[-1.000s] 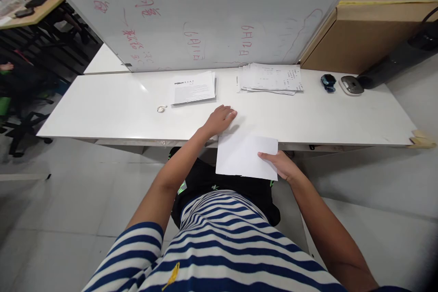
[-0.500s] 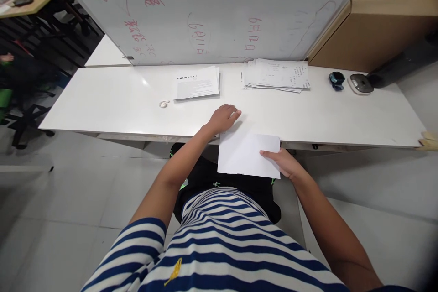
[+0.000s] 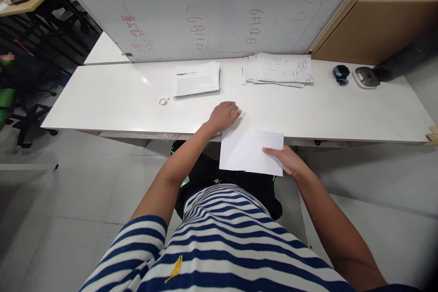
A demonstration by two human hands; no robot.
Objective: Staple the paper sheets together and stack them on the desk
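A blank white sheet of paper (image 3: 244, 153) extends over the table's front edge above my lap. Its near edge looks slightly ragged. My right hand (image 3: 287, 159) grips its right side, thumb on top and the other fingers hidden beneath. Just beyond the sheet's far left corner, my left hand (image 3: 224, 115) is low over the tabletop, fingers curled in toward the thumb. A small pale patch shows between them; I cannot make out what it is. Behind that hand lies a printed sheet or booklet (image 3: 197, 81), with a small whitish curled object (image 3: 164, 101) to its left.
A pile of printed papers (image 3: 278, 70) lies at the back of the white table (image 3: 137, 109). A whiteboard (image 3: 219, 13) with red writing stands behind. To the right are a dark watch (image 3: 341, 74), a rounded grey-and-white device (image 3: 366, 77) and a cardboard box (image 3: 369, 32).
The view has shifted slightly. My left hand has curled a little, and a pale patch now shows between thumb and fingers. My right hand still holds the paper in nearly the same place.
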